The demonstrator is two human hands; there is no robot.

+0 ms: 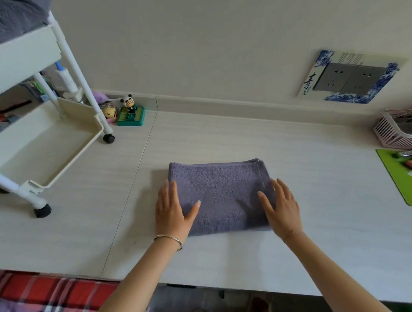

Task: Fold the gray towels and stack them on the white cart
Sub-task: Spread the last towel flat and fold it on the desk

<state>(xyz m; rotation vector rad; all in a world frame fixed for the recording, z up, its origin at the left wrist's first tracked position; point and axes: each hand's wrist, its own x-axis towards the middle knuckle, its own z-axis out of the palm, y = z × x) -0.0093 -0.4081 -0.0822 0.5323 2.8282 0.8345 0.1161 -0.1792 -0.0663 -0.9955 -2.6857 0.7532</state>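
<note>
The left hand (pixel 172 212) and right hand (pixel 282 210) lie flat on the side edges of the gray towel (pixel 220 191), each grip released. Open surface (pixel 309 173) surrounds it, and the white cart (pixel 45 151) stands well apart, leftward.

Head-worn view, downward over table (pixel 296 150)

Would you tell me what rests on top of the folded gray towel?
Only the two hands: left hand flat on the gray towel at its left edge, right hand at its right edge. Whatever lies beneath the palms is covered.
</note>
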